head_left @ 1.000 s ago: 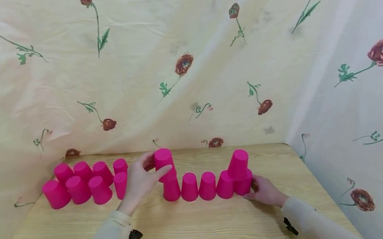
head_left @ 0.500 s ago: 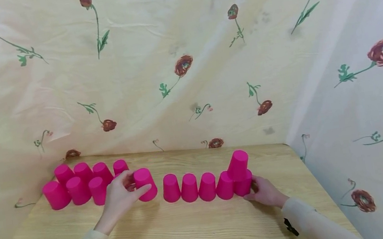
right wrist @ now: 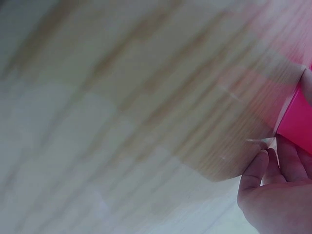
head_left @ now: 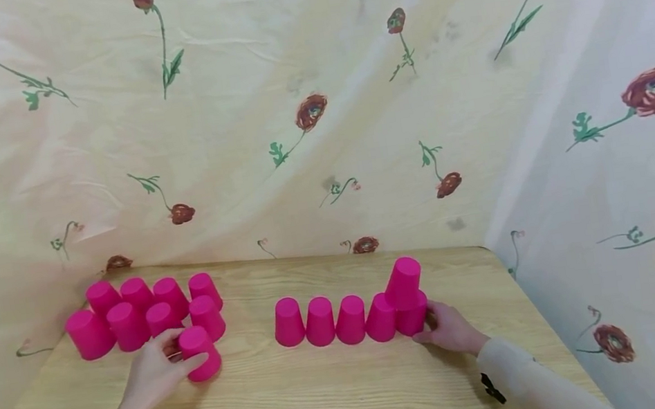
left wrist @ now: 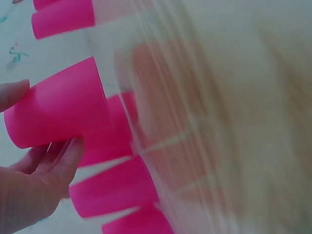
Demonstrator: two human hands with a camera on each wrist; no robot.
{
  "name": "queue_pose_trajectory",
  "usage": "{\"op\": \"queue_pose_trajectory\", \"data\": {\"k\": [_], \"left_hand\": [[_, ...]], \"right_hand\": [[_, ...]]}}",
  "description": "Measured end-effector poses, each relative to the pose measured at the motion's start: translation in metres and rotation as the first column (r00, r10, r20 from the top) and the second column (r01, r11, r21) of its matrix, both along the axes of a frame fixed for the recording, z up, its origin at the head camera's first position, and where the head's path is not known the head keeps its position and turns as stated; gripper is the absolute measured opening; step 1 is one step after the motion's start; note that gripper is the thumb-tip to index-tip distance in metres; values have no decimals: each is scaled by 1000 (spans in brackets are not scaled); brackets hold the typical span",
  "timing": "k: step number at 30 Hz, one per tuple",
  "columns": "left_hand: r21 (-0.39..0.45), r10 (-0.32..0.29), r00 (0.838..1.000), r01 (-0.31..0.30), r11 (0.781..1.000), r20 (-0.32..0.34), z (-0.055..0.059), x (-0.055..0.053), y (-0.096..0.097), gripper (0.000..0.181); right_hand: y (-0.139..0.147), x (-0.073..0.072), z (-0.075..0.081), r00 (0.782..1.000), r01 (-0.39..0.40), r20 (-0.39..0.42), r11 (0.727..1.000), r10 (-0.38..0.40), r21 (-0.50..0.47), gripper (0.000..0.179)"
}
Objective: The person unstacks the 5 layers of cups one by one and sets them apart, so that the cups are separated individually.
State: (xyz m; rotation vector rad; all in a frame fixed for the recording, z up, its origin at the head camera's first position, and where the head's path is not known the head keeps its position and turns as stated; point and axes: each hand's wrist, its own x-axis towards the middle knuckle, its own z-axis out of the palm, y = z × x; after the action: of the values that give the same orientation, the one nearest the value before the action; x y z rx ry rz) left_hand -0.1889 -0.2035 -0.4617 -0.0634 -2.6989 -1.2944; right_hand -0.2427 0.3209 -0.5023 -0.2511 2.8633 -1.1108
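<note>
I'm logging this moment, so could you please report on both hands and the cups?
Left hand: gripping pink cup. Right hand: holding far-right lower cup. Possibly in the way: cup group just beyond left hand.

Floral cloth (head_left: 240, 119) behind wooden table (head_left: 316, 395)

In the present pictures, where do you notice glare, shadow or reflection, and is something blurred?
Head view: pale glare on the table at the picture's bottom edge, shadow under the right hand; left wrist view: cups reflected as streaky pink, table blurred; right wrist view: faint pink reflection beside the gripped cup, table soft.
</note>
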Motion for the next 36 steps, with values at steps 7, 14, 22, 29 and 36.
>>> {"op": "queue_pose_trajectory", "data": {"k": [7, 14, 22, 29, 36], "left_hand": [[-58, 53, 999, -53, 997, -2, -4, 7, -39, 63], [-107, 112, 994, -112, 988, -4, -12, 11, -74, 70], [-148, 265, 957, -247, 958, 115, -16, 12, -115, 91], [-128, 326, 940, -312, 941, 103, -20, 11, -140, 80], [-113, 368, 905, -351, 929, 214, -20, 2, -155, 89]], "right_hand": [[0, 1, 2, 1000, 2, 1, 1000, -2, 2, 65], [1, 1, 1, 1000, -2, -6, 1000, 2, 12, 63], [-1, 3, 3, 1000, 6, 0, 1000, -6, 7, 65], [-2, 3, 5, 999, -17, -27, 1000, 17, 22, 64], [-2, 3, 3, 1000, -7, -11, 1000, 8, 10, 65]]}}
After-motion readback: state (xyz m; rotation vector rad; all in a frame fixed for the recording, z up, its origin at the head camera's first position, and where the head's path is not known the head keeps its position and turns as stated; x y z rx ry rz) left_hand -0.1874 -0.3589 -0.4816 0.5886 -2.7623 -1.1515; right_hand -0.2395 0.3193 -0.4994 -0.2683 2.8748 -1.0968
